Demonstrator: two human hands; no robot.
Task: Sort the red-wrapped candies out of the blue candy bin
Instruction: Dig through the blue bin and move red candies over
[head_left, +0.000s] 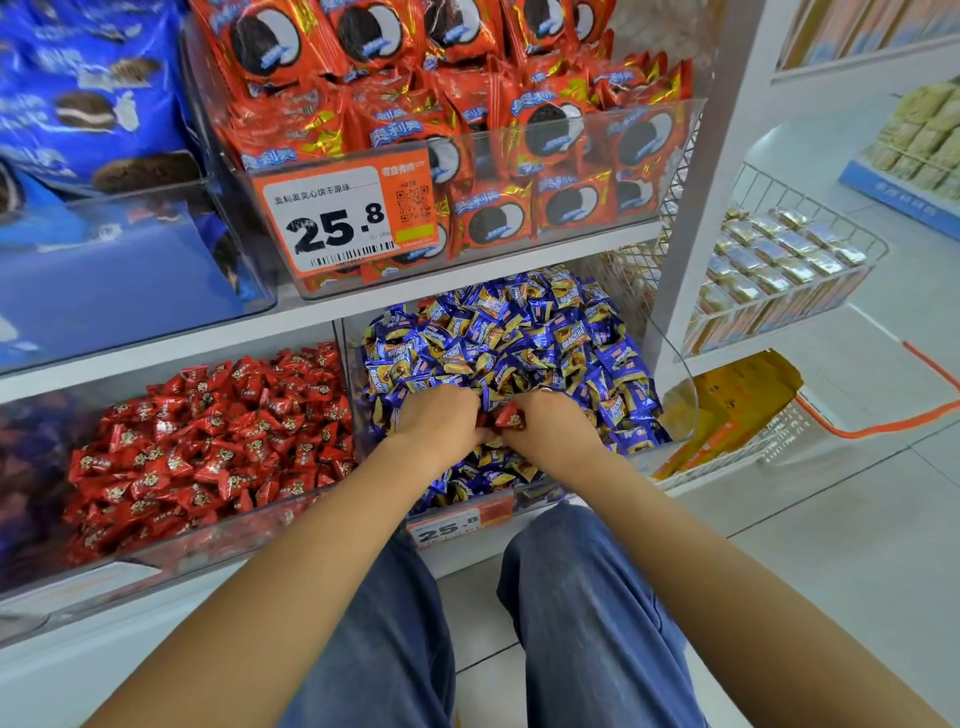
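Both hands dug into the blue candy bin (680, 415) near its front edge, the left hand (434, 418) buried with fingers hidden, the right hand (545, 423) pinching a red-wrapped candy (508, 417) between them.

The scene is brightly and evenly lit, with soft, diffuse light and only faint shadows under the shelf edges. Glare streaks the clear front wall of the upper cookie bin (571, 156) and glints off the foil of the red cookie packets (374, 47). The blue packets (88, 93) at upper left are smeared by blur, their print unreadable. The large price tag (343, 218) is sharp, while the small price tag (449, 527) below is soft. Wide-angle distortion bends the white shelf post (696, 208) and stretches the forearms at the bottom edge. The floor (857, 519) looks pale and washed out.
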